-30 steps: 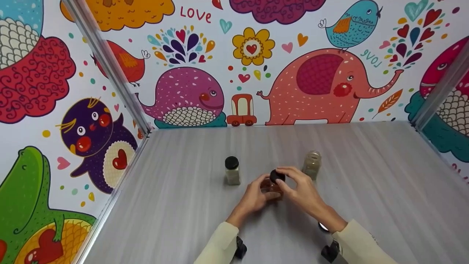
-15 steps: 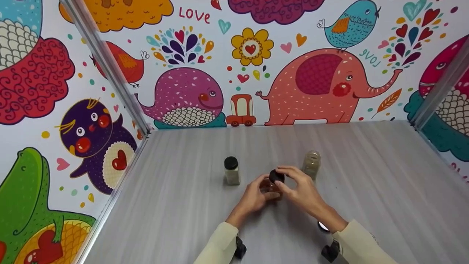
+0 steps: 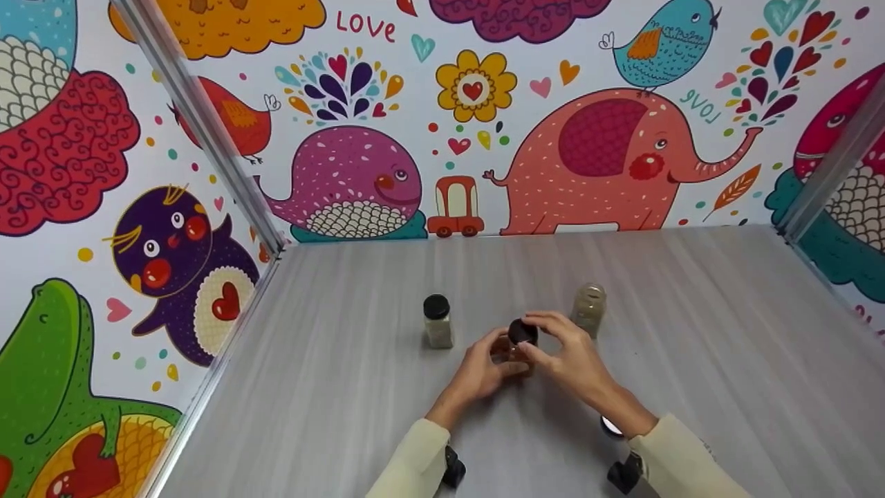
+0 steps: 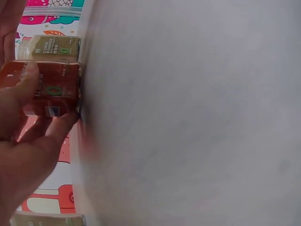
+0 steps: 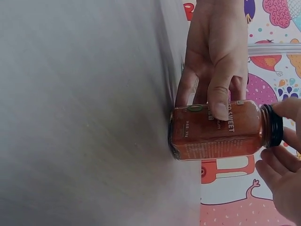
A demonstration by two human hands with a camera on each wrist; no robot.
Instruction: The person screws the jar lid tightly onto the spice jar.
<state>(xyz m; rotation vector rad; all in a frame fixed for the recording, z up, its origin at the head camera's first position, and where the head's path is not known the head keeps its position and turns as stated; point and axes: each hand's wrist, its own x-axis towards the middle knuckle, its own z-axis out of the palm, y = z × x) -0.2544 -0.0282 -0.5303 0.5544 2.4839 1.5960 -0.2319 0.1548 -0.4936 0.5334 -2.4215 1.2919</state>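
In the middle of the table stands a square glass spice jar [image 5: 218, 134] filled with red powder, a black screw cap [image 3: 523, 333] on its mouth. My left hand [image 3: 480, 370] grips the body of this jar, thumb across the label side, as the right wrist view shows. Thumb and fingers of my right hand [image 3: 577, 356] pinch the rim of the cap from the right. The jar is upright, its base at the tabletop; in the head view my fingers cover much of its body.
A capped jar of pale powder [image 3: 438, 325] stands to the left. Behind my right hand is an uncapped cumin powder jar [image 3: 590, 308]. A loose black lid with a white inside [image 3: 612, 427] lies partly under my right wrist. Patterned panels [image 3: 359, 187] border the table [image 3: 332, 387].
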